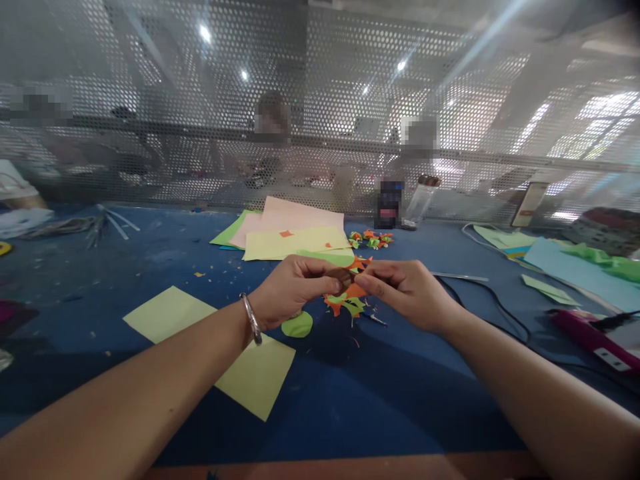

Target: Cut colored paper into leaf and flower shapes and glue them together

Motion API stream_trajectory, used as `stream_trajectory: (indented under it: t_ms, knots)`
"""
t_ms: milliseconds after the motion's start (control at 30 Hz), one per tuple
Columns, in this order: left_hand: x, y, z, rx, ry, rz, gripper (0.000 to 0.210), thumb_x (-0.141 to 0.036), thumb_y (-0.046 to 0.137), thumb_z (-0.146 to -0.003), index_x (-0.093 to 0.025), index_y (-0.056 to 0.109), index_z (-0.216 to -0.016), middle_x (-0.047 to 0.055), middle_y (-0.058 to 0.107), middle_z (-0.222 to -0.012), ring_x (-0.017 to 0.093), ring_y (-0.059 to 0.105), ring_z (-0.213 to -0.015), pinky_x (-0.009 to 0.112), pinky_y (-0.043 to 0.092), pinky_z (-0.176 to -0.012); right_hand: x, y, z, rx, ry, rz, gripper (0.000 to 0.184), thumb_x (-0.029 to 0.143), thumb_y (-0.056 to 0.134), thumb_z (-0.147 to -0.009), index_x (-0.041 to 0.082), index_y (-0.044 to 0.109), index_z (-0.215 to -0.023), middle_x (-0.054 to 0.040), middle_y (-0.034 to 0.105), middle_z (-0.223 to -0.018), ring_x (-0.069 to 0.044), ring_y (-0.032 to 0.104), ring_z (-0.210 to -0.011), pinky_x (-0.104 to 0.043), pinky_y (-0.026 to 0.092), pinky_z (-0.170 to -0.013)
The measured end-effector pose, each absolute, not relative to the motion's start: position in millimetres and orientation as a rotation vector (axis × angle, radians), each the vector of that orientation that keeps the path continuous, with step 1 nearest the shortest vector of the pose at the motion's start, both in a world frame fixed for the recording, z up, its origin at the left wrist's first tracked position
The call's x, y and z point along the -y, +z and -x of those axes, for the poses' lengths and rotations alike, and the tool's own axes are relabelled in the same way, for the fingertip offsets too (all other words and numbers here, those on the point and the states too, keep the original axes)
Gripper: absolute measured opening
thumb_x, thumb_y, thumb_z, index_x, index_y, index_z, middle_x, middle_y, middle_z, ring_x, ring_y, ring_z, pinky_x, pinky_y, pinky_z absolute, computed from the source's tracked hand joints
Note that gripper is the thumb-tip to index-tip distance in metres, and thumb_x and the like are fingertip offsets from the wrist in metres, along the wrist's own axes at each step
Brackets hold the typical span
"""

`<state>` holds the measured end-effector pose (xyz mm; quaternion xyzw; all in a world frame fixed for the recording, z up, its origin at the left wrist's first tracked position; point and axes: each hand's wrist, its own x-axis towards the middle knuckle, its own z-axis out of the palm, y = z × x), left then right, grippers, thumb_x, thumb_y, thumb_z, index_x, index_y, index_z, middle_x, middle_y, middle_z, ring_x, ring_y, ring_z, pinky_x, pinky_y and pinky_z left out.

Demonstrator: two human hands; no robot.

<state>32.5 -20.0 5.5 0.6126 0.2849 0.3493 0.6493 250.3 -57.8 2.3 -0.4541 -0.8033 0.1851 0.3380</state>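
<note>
Both of my hands meet above the middle of the blue table. My left hand (287, 287), with a silver bangle at the wrist, is closed on a small brown rounded piece (341, 277), whose kind I cannot make out. The thumb and forefinger of my right hand (397, 290) pinch at the right edge of that piece. Orange paper shows just under the right fingertips. Below the hands lie orange and green paper scraps (354, 307). A green paper disc (297, 325) rests under my left hand, beside a pale yellow-green sheet (255, 377).
Pink and yellow paper sheets (300, 217) are stacked ahead, with small cut paper pieces (373, 239) to their right. A clear bottle (423, 200) stands by the perforated metal screen (325, 80). Black cable (510, 313) and a magenta power strip (590, 340) lie at right.
</note>
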Motion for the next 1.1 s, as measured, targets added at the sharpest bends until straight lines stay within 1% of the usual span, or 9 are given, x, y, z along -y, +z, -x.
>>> stream_trajectory:
  t_ms: [167, 300, 433, 500, 600, 667, 833, 933, 1100]
  knots:
    - [18.9, 4.6, -32.4, -0.654, 0.784, -1.409, 0.014, -0.012, 0.072, -0.073, -0.016, 0.08, -0.084, 0.0, 0.069, -0.066, 0.006, 0.049, -0.054, 0.018, 0.035, -0.049, 58.2, 3.0, -250.1, 2.099, 0.459, 1.198, 0.048, 0.056, 0.05, -0.099, 0.017, 0.071, -0.08, -0.0026, 0.062, -0.072, -0.014, 0.052, -0.064, -0.025, 0.038, -0.058]
    - [17.9, 3.5, -31.2, -0.669, 0.751, -1.456, 0.015, -0.013, 0.071, -0.074, -0.015, 0.081, -0.086, -0.002, 0.066, -0.064, 0.004, 0.039, -0.047, 0.018, 0.03, -0.045, 58.2, 2.7, -249.5, 2.105, 0.459, 1.205, 0.047, 0.054, 0.051, -0.099, 0.016, 0.069, -0.077, -0.0014, 0.057, -0.07, -0.013, 0.048, -0.063, -0.026, 0.035, -0.057]
    - [17.6, 3.9, -30.0, -0.666, 0.75, -1.493, 0.01, -0.013, 0.071, -0.075, -0.016, 0.079, -0.08, -0.004, 0.062, -0.06, 0.002, 0.034, -0.044, 0.017, 0.027, -0.044, 58.3, 2.6, -249.1, 2.116, 0.484, 1.209, 0.045, 0.052, 0.051, -0.099, 0.016, 0.065, -0.076, 0.0003, 0.052, -0.068, -0.012, 0.043, -0.061, -0.026, 0.032, -0.056]
    - [17.6, 4.8, -30.0, -0.665, 0.751, -1.501, 0.009, -0.013, 0.071, -0.075, -0.016, 0.079, -0.078, -0.003, 0.063, -0.061, 0.002, 0.034, -0.044, 0.017, 0.027, -0.043, 58.4, 2.8, -249.1, 2.117, 0.479, 1.221, 0.045, 0.052, 0.051, -0.099, 0.016, 0.062, -0.074, 0.0015, 0.049, -0.066, -0.011, 0.04, -0.06, -0.026, 0.03, -0.055]
    - [17.6, 6.2, -30.1, -0.669, 0.75, -1.525, 0.009, -0.013, 0.071, -0.074, -0.016, 0.079, -0.079, -0.002, 0.065, -0.063, 0.003, 0.037, -0.046, 0.017, 0.03, -0.045, 58.0, 3.0, -249.0, 2.129, 0.46, 1.238, 0.044, 0.051, 0.051, -0.099, 0.017, 0.059, -0.071, 0.0028, 0.045, -0.064, -0.01, 0.037, -0.058, -0.026, 0.028, -0.053]
    - [17.1, 6.1, -29.9, -0.679, 0.752, -1.551, 0.007, -0.014, 0.072, -0.074, -0.015, 0.078, -0.077, -0.002, 0.064, -0.062, 0.005, 0.043, -0.05, 0.017, 0.035, -0.048, 57.5, 2.8, -248.7, 2.143, 0.439, 1.232, 0.044, 0.051, 0.051, -0.099, 0.017, 0.057, -0.07, 0.0031, 0.044, -0.063, -0.01, 0.037, -0.058, -0.026, 0.028, -0.053]
    - [13.8, 1.7, -28.9, -0.646, 0.751, -1.58, 0.007, -0.015, 0.074, -0.073, -0.015, 0.079, -0.078, 0.002, 0.072, -0.074, 0.009, 0.06, -0.07, 0.019, 0.045, -0.066, 56.9, 2.6, -248.1, 2.172, 0.389, 1.23, 0.045, 0.051, 0.05, -0.099, 0.018, 0.055, -0.069, 0.0031, 0.045, -0.064, -0.01, 0.039, -0.058, -0.026, 0.028, -0.054]
    - [12.5, 0.3, -28.7, -0.647, 0.742, -1.586, 0.009, -0.015, 0.074, -0.074, -0.016, 0.08, -0.08, 0.002, 0.074, -0.077, 0.01, 0.062, -0.074, 0.02, 0.046, -0.07, 57.2, 2.8, -248.1, 2.182, 0.375, 1.225, 0.045, 0.052, 0.05, -0.099, 0.018, 0.054, -0.069, 0.0027, 0.046, -0.064, -0.01, 0.041, -0.059, -0.026, 0.029, -0.055]
    - [14.0, 2.3, -28.8, -0.683, 0.742, -1.62, 0.006, -0.015, 0.073, -0.073, -0.015, 0.078, -0.076, 0.002, 0.071, -0.071, 0.01, 0.059, -0.068, 0.021, 0.045, -0.066, 58.0, 2.9, -248.5, 2.185, 0.374, 1.219, 0.045, 0.051, 0.051, -0.099, 0.019, 0.051, -0.068, 0.0028, 0.045, -0.063, -0.011, 0.041, -0.058, -0.026, 0.029, -0.055]
